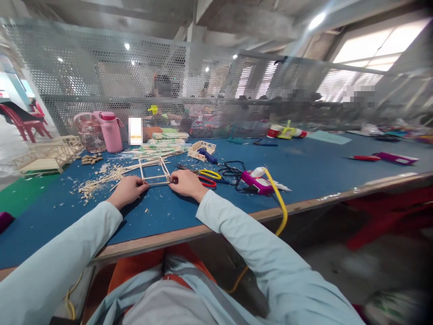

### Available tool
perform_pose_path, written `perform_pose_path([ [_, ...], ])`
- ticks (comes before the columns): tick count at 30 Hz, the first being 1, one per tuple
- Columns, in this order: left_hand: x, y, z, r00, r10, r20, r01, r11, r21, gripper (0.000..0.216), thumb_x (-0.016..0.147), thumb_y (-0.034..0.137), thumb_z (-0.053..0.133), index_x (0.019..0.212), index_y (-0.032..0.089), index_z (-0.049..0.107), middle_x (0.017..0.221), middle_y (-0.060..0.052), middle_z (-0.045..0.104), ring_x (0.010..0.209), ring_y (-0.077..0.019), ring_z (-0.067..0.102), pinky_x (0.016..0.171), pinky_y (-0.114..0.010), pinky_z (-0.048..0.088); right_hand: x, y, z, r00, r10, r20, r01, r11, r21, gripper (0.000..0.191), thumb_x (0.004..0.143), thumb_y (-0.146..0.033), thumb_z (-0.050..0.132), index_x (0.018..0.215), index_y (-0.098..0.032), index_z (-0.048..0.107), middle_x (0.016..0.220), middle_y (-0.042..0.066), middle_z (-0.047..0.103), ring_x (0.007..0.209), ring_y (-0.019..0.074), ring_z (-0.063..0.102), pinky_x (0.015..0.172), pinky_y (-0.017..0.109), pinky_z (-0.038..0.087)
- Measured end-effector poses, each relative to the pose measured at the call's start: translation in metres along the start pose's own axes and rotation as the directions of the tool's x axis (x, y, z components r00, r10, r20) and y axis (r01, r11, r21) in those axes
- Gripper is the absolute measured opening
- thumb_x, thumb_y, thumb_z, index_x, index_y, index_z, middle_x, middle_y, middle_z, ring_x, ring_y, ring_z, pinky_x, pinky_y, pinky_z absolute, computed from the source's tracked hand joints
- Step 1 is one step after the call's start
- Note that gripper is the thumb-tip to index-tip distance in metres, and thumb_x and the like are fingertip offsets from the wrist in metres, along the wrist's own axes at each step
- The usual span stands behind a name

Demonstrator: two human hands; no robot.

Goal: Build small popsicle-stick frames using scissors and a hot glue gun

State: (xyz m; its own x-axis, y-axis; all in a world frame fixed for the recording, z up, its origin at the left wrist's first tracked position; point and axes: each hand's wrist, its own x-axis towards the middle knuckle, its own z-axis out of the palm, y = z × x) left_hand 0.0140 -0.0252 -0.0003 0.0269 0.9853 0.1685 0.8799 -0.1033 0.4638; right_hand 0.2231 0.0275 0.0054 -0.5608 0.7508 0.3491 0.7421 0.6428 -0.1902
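Note:
A small open frame of thin wooden sticks (155, 178) stands on the blue table between my hands. My left hand (127, 190) pinches its near left corner, fingers closed. At the near right corner, my right hand (188, 183) grips the frame between thumb and fingers. Cut stick pieces (91, 186) lie scattered left of the frame. Just beyond my right hand are scissors with yellow and red handles (210, 174). A blue glue gun (207, 155) rests against a small wooden stick model (194, 150) farther back.
A purple power strip (259, 183) with a yellow cable (280, 203) sits to the right. Bundled sticks (165, 143), a pink bottle (111, 133) and peanuts (90, 159) lie at the back left, near larger stick models (47, 158). A perforated metal screen (111, 76) rises behind the table.

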Motion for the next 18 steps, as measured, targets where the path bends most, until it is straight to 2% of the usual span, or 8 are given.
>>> perform_pose_path([
  [4, -0.001, 0.001, 0.001, 1.000, 0.024, -0.012, -0.025, 0.999, -0.045, 0.035, 0.075, 0.044, 0.048, 0.078, 0.016, 0.070, 0.075, -0.006, 0.070, 0.064, -0.0173, 0.059, 0.061, -0.025, 0.040, -0.003, -0.006, -0.003, 0.990, -0.113, -0.085, 0.111, 0.993, -0.030, 0.013, 0.075, -0.025, 0.049, 0.076, -0.019, 0.061, 0.080, 0.002, 0.065, 0.074, 0.0141, 0.055, 0.064, 0.023, 0.034],
  [8, -0.002, 0.003, 0.000, 1.000, -0.014, -0.013, 0.013, 0.999, -0.046, 0.035, 0.075, 0.043, 0.047, 0.076, 0.016, 0.069, 0.069, -0.005, 0.069, 0.057, -0.0163, 0.058, 0.058, -0.025, 0.040, -0.004, -0.006, -0.006, 0.978, -0.048, -0.205, 0.054, 0.998, 0.024, 0.019, 0.073, -0.020, 0.046, 0.088, -0.017, 0.057, 0.078, 0.002, 0.062, 0.069, 0.0136, 0.053, 0.062, 0.023, 0.034],
  [11, -0.003, 0.005, -0.002, 1.000, -0.025, -0.014, 0.025, 0.999, -0.032, 0.034, 0.075, 0.042, 0.047, 0.078, 0.016, 0.069, 0.068, -0.005, 0.068, 0.057, -0.0163, 0.058, 0.057, -0.025, 0.039, -0.005, -0.004, -0.006, 0.968, -0.099, -0.229, 0.107, 0.994, 0.023, 0.028, 0.070, -0.016, 0.045, 0.096, -0.017, 0.056, 0.087, 0.003, 0.062, 0.073, 0.0138, 0.054, 0.064, 0.022, 0.035],
  [14, -0.003, 0.005, -0.002, 1.000, -0.014, -0.016, 0.014, 0.999, -0.040, 0.034, 0.074, 0.042, 0.046, 0.078, 0.016, 0.068, 0.065, -0.004, 0.067, 0.056, -0.0161, 0.057, 0.055, -0.024, 0.039, -0.007, -0.006, -0.004, 0.959, -0.216, -0.184, 0.213, 0.976, -0.036, 0.024, 0.074, -0.018, 0.044, 0.093, -0.017, 0.059, 0.092, 0.005, 0.063, 0.081, 0.0147, 0.056, 0.067, 0.023, 0.036],
  [18, -0.002, 0.004, -0.001, 0.999, 0.020, -0.038, -0.021, 0.999, -0.024, 0.033, 0.074, 0.043, 0.047, 0.075, 0.018, 0.068, 0.066, -0.004, 0.068, 0.059, -0.0166, 0.058, 0.058, -0.025, 0.038, -0.006, -0.014, -0.001, 0.956, -0.292, -0.012, 0.286, 0.943, -0.171, 0.022, 0.082, -0.023, 0.042, 0.091, -0.018, 0.062, 0.094, 0.006, 0.067, 0.082, 0.0166, 0.060, 0.064, 0.024, 0.036],
])
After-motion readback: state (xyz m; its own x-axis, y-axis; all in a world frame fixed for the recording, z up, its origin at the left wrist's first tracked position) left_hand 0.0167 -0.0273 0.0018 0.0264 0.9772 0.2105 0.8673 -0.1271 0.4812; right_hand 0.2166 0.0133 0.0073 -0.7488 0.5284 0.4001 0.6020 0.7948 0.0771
